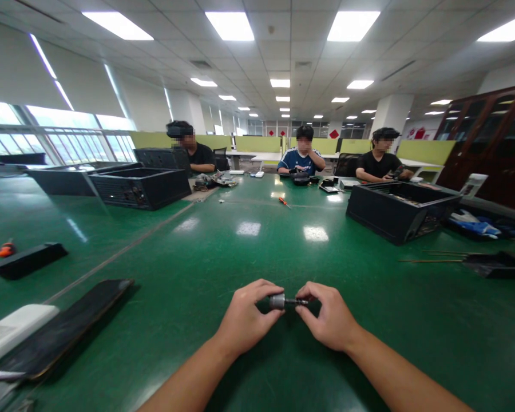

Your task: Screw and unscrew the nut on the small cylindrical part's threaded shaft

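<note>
Just above the green table, both hands meet on a small metal part with a grey cylinder [277, 301] at its left end and a thin dark shaft [290, 302] running right. I cannot tell its exact kind. Thumb and fingers of my left hand [248, 315] pinch the cylinder from either side. At the other end, my right hand [329, 315] grips the tip of the shaft between thumb and forefinger. The part lies roughly level, and the fingertips hide both its ends.
Black computer cases [143, 186] stand at the left, another case [401, 209] at the right. An orange screwdriver [283, 201] lies mid-table. A dark flat panel [72, 326] and a white object [17, 329] are near left. Three people sit across the green table [223, 246].
</note>
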Demonstrator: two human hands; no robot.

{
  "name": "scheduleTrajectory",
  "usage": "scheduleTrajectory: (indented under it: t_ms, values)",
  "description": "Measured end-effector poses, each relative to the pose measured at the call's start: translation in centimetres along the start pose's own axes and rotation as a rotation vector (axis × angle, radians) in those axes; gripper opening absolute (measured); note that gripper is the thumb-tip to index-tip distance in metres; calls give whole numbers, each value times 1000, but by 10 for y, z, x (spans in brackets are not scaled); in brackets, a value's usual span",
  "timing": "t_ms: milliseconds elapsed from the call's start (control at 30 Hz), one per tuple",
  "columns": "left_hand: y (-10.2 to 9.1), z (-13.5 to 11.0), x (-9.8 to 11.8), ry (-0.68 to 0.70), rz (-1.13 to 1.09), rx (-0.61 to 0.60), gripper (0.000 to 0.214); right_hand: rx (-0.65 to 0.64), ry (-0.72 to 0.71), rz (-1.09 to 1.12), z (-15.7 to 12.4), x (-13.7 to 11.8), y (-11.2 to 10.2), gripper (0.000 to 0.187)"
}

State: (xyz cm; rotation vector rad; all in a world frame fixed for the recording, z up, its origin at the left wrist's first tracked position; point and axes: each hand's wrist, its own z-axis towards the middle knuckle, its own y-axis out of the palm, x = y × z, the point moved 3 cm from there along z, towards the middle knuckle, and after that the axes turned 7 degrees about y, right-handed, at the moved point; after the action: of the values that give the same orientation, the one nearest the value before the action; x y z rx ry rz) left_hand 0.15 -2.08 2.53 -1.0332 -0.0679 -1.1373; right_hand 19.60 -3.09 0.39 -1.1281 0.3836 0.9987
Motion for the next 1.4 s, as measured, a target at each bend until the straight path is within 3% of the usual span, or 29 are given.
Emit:
scheduleTrajectory:
  t_ms: [1100, 1267, 1400]
  values:
    - [-10, 2, -1, 13, 53, 44, 30, 35, 40, 0, 2, 6, -7, 5]
    - [-18, 5, -15, -146, 158, 126, 26, 49, 52, 12, 3, 7, -7, 5]
    - [-26, 7, -43, -349, 15, 253, 44, 21, 60, 14, 3, 7, -5, 6]
